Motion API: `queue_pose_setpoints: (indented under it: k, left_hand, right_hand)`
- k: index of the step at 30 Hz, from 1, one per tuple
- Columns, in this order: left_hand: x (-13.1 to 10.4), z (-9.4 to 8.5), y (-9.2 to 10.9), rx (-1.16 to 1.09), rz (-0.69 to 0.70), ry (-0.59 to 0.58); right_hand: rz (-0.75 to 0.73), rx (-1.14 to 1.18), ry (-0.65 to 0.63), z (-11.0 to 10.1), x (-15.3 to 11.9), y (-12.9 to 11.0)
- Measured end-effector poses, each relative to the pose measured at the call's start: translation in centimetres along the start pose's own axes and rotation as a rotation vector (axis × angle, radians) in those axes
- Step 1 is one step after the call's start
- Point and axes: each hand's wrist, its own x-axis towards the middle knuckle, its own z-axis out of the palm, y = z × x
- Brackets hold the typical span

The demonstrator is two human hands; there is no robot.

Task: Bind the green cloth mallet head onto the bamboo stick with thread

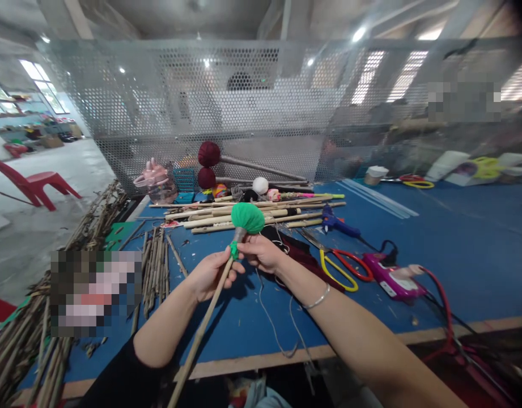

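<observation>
A mallet with a round green cloth head (pixel 247 218) and a long bamboo stick handle (pixel 205 328) is held up over the table, its head pointing away from me. Grey wrapping covers the neck below the head, and a bunched green cloth edge (pixel 234 250) circles the stick under it. My left hand (pixel 212 276) is closed around the stick just beneath that edge. From the other side, my right hand (pixel 263 253) pinches at the neck and the green edge; its fingertips are partly hidden. White string (pixel 264 309) trails down across the table below my right hand.
Scissors (pixel 339 266), a blue glue gun (pixel 339 222) and a purple power strip (pixel 392 276) lie to the right. Bamboo sticks (pixel 218 216) and dark red mallets (pixel 208 154) lie behind. Thin twigs (pixel 156 266) cover the left. A perforated metal screen (pixel 201 102) stands at the back.
</observation>
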Motion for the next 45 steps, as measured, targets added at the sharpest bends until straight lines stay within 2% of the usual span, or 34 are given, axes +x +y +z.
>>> queue_pose_setpoints:
  k: [2, 4, 6, 8, 12, 17, 21, 25, 28, 30, 32, 35, 38, 40, 42, 45]
  left_hand:
    - [0.1, 0.3, -0.3, 0.156, 0.097, 0.189]
    - [-0.1, 0.7, -0.5, 0.34, 0.264, 0.354]
    - [-0.2, 1.0, -0.7, 0.505, 0.424, 0.451]
    - [-0.1, 1.1, -0.7, 0.584, 0.494, 0.467]
    - [0.2, 0.7, -0.5, 0.45, 0.439, 0.407]
    - [-0.2, 0.8, 0.0, 0.163, 0.4, 0.306]
    - [-0.9, 1.2, 0.3, -0.091, 0.355, 0.135]
    - [-1.1, 1.0, 0.0, -0.326, 0.18, -0.032]
    - [-0.8, 0.4, -0.3, -0.435, 0.013, -0.084]
    - [-0.5, 0.1, -0.4, -0.393, -0.051, -0.091]
    - [-0.3, 0.0, -0.6, -0.244, -0.057, -0.018]
    - [-0.3, 0.5, -0.9, 0.063, 0.047, 0.206]
    - [-0.4, 1.0, -1.3, 0.426, 0.327, 0.462]
    - [-0.5, 1.2, -1.4, 0.658, 0.505, 0.582]
    - [-0.5, 1.2, -1.5, 0.762, 0.567, 0.603]
    - [-0.4, 0.9, -1.4, 0.659, 0.502, 0.578]
  right_hand:
    - [-0.006, -0.043, 0.081, 0.0, 0.3, 0.2]
    - [-0.01, -0.083, 0.133, 0.3, 0.4, 0.2]
    - [-0.024, -0.127, 0.158, 0.6, 0.4, 0.0]
    - [-0.053, -0.186, 0.172, 0.7, 0.2, -0.5]
    - [-0.106, -0.279, 0.161, 0.4, -0.4, -1.5]
    - [-0.13, -0.204, 0.137, 0.5, -0.7, -1.7]
    - [-0.097, -0.081, 0.078, 1.2, -0.5, -1.3]
    - [-0.102, -0.014, 0.029, 0.9, -0.4, -0.9]
    - [-0.051, 0.029, -0.03, 0.3, -0.3, -0.6]
    - [-0.007, 0.035, -0.042, 0.0, -0.2, -0.4]
    - [-0.005, -0.007, 0.0, -0.2, -0.1, -0.2]
    - [-0.025, -0.123, 0.097, -0.1, 0.1, 0.1]
    - [-0.034, -0.191, 0.164, 0.4, 0.3, 0.2]
    - [-0.054, -0.202, 0.185, 0.7, 0.3, 0.2]
    - [-0.074, -0.213, 0.178, 0.7, 0.3, 0.2]
    - [-0.079, -0.227, 0.152, 0.5, 0.3, 0.2]
